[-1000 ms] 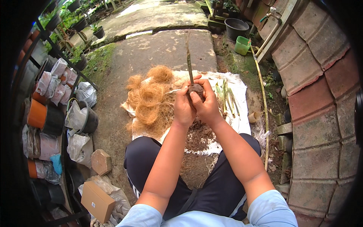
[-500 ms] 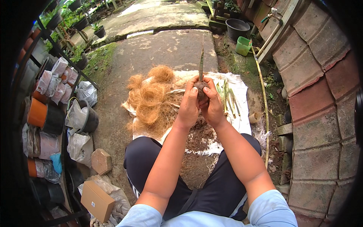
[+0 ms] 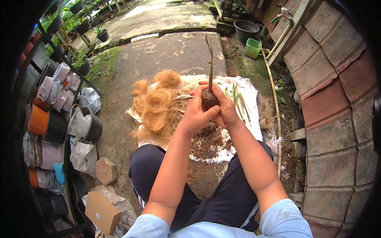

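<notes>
- One orange pot (image 3: pixel 37 119) lies tipped at the far left; a black pot (image 3: pixel 56 127) lies beside it.
- One black bucket (image 3: pixel 95 126) has a pale plastic bag (image 3: pixel 81 122) in its mouth.
- One cardboard box (image 3: pixel 102 213) and one hexagonal block (image 3: pixel 106 170) sit on the ground, left of the sheet's near edge.
- At least three coils of tan fibre (image 3: pixel 158 97) cover the left side of the white sheet (image 3: pixel 251 86).
- One left hand (image 3: pixel 194 115), half closed, cups the left side of the ball of soil, thumb reaching across below it.
- One heap of loose soil (image 3: pixel 208 142) lies by the sheet's near edge.
- One ball of soil (image 3: pixel 209 96) is held above the sheet, right of its middle; a single narrow leaf (image 3: pixel 211 69) rises from it.
- One right hand (image 3: pixel 227 109), likewise half closed, wraps the ball's right side.
- Several long green leaves (image 3: pixel 238 101), too overlapped to count, lie near the sheet's right edge.
- One black basin (image 3: pixel 246 31), then one green container (image 3: pixel 253 48), stand beyond the far right corner; their contents are unclear.
</notes>
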`<state>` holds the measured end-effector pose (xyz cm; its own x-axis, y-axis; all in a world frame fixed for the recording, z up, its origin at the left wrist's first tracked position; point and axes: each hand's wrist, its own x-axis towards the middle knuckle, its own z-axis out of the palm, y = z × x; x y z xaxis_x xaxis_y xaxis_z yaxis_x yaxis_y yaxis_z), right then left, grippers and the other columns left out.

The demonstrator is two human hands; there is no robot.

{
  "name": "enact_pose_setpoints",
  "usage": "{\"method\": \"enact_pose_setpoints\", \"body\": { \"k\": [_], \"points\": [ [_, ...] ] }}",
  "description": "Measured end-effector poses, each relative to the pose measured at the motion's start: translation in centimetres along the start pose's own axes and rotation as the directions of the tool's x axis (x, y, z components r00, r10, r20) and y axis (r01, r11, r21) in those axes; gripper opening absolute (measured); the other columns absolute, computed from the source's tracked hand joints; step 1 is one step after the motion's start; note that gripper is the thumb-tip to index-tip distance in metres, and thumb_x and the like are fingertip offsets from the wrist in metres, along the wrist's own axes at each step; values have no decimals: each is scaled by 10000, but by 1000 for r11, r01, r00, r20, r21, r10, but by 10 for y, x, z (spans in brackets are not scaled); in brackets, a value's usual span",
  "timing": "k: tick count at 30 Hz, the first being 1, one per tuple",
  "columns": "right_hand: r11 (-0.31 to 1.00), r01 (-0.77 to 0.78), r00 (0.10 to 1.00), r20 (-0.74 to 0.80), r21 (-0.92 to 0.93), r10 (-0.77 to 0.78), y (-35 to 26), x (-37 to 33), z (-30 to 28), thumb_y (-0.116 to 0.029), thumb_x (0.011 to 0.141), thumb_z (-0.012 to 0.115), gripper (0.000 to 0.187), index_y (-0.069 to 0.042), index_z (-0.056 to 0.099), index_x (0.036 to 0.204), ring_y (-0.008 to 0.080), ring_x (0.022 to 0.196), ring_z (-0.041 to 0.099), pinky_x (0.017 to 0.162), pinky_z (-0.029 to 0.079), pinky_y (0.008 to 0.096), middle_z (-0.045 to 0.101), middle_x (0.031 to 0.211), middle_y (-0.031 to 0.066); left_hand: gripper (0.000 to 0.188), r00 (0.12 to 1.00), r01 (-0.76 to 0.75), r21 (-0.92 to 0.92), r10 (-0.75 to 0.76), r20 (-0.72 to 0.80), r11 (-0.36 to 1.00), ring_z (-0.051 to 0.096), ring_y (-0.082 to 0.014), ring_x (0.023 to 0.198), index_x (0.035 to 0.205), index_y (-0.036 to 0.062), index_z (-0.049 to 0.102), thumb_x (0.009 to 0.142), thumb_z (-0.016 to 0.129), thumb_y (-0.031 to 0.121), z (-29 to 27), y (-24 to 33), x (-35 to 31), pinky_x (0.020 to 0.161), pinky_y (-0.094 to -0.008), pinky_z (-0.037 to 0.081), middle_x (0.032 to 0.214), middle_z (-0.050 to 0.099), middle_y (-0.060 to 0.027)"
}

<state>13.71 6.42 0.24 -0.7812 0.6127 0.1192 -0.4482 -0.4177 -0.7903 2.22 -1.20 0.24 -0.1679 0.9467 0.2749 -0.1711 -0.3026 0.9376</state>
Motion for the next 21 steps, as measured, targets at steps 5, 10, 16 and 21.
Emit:
{"method": "enact_pose_setpoints", "body": {
  "k": [5,10,16,21],
  "points": [
    [991,-132,990,-51,-10,131,-6,-9,8,-362,1062,587,588,-32,456,1531,295,1237,674,1063,557,448,649,1364,234,531,1000,1,100,1,-23,995,665,-108,1033,1347,66,584,863,802,48,-9,5,-1,889,-300,546,1133,682,-13],
    [903,-337,940,37,266,340,-9,-14,0,-228,970,657,582,1,521,1487,298,1233,677,1092,541,469,648,1378,238,398,997,67,61,-69,33,996,658,-86,980,1207,45,667,842,821,82,-5,8,-3,850,-271,536,1034,687,6],
    [895,-329,943,49,300,330,-1,-12,-18,-157,950,675,502,2,571,1415,303,1226,679,1098,544,462,669,1345,228,388,1000,3,269,-9,21,963,651,-112,905,1144,17,654,782,791,48,0,6,-2,816,-273,553,989,680,-43],
    [937,-295,952,-31,185,306,-5,-18,4,-307,979,750,570,-64,518,1440,246,1219,656,1054,555,453,640,1312,131,394,990,133,114,-138,33,984,646,-105,966,1162,41,679,799,833,47,-15,2,-1,854,-288,541,1068,677,-12]
  ]
}}
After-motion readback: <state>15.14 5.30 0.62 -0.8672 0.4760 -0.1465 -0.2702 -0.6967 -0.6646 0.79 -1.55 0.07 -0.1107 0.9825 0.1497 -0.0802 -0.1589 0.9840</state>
